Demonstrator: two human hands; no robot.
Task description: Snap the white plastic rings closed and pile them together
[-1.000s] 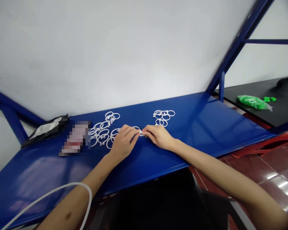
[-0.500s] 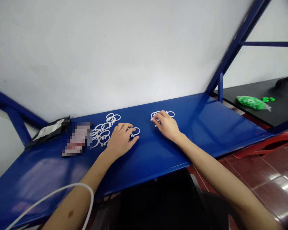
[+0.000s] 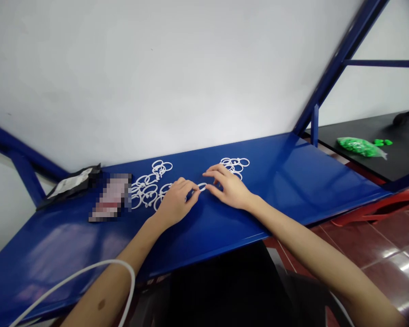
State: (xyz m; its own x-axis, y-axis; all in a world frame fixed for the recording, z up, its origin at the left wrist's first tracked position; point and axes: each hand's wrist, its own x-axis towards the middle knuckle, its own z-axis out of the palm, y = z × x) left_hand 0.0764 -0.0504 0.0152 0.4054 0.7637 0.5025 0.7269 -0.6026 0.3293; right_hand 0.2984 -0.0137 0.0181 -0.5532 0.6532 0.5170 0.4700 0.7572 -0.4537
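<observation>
White plastic curtain rings lie about on a blue table. My left hand (image 3: pixel 179 200) pinches one ring (image 3: pixel 202 186) between thumb and fingertips, and the ring's free side points to the right. My right hand (image 3: pixel 230 185) is beside that ring, thumb and fingers apart, with nothing seen in its grasp. Behind its fingers lies a small group of rings (image 3: pixel 236 167). A larger spread of rings (image 3: pixel 149 193) is left of my left hand, and that hand partly hides a few of them.
The blue table (image 3: pixel 204 240) meets a white wall at its back. On its left are a blurred-out packet (image 3: pixel 111 197) and a black bag with a white label (image 3: pixel 70 184). A white cable (image 3: pixel 88 263) loops over my left forearm. A bag of green pieces (image 3: pixel 359 146) lies on a black table.
My right hand has come left and nearer from the right-hand ring group, its fingers parting. My left hand has closed from spread fingers onto a ring, lifting it.
</observation>
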